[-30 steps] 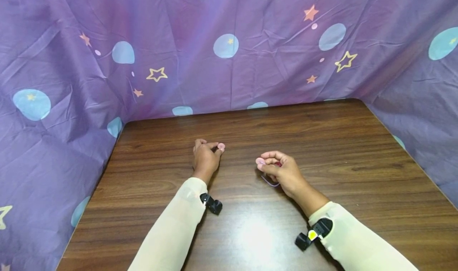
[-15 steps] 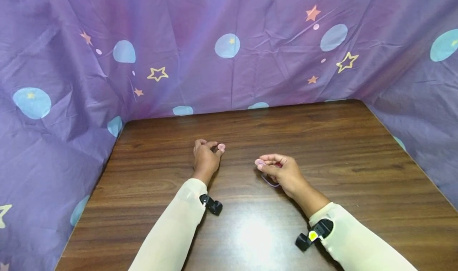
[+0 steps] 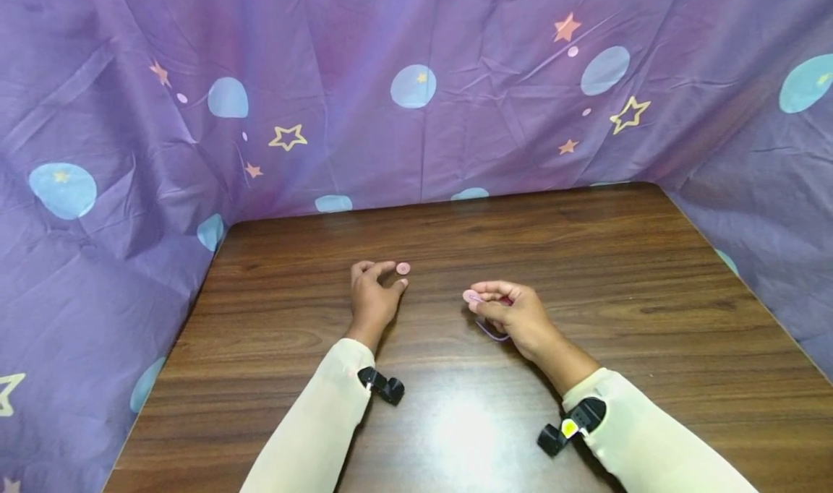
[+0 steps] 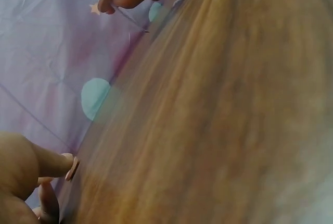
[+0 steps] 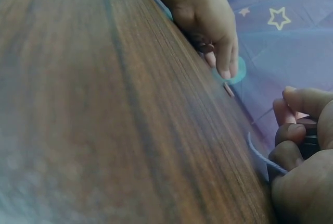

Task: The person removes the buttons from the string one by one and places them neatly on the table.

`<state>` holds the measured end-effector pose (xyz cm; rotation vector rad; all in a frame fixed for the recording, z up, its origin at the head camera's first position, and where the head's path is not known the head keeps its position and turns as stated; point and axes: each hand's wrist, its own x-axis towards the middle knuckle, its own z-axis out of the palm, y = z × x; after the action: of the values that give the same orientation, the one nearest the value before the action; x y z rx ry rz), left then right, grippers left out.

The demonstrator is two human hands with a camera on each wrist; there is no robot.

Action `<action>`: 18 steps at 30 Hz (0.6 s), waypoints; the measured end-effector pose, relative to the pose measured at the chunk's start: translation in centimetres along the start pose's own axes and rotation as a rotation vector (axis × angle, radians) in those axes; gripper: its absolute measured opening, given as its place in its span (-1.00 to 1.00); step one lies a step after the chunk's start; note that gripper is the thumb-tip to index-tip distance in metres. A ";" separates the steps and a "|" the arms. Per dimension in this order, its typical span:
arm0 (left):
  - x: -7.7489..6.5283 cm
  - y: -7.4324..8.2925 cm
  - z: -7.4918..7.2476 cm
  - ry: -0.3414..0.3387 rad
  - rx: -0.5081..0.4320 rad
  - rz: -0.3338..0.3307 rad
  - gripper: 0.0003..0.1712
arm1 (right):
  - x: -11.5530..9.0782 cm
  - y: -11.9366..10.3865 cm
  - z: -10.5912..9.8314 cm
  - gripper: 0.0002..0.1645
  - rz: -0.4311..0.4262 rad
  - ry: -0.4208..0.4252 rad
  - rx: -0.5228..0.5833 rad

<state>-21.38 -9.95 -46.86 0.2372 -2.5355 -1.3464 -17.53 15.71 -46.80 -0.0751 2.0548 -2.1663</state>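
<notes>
A pink button-like disc point(image 3: 403, 268) lies on the wooden table at the tip of my left index finger. My left hand point(image 3: 374, 294) is over the table, thumb and index finger spread apart around the disc's near side. My right hand point(image 3: 520, 316) pinches a second pink disc point(image 3: 469, 296) between thumb and fingers. From that hand a thin purple string point(image 3: 492, 333) hangs in a loop; its loose end point(image 5: 255, 147) shows in the right wrist view. Something dark and ridged point(image 5: 310, 138) sits within the right hand's fingers, mostly hidden, with a bit of red in the head view.
The brown wooden table point(image 3: 293, 406) has a bright light reflection near the front middle. A purple curtain point(image 3: 351, 81) with stars and blue circles hangs along its back and sides. Black wrist cameras point(image 3: 382, 387) are strapped to both sleeves.
My left thumb has come away from the pink disc, which stays on the table, and the left wrist has drawn back slightly. The right hand has lowered slightly, still pinching its disc.
</notes>
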 end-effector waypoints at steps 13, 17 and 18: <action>-1.2 0.7 0.4 0.133 -0.225 0.142 -0.67 | -0.1 0.1 0.0 -0.62 -0.021 -0.007 0.008; -1.8 1.2 0.5 0.102 -0.270 0.261 -0.69 | -0.1 0.1 0.0 -0.57 -0.031 -0.022 0.021; -1.9 1.3 0.5 0.081 -0.287 0.288 -0.69 | -0.1 0.1 0.0 -0.56 -0.033 -0.027 0.022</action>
<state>-19.76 -8.31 -46.33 -0.1229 -2.1736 -1.5212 -17.45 15.67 -46.93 -0.1356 2.0294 -2.1942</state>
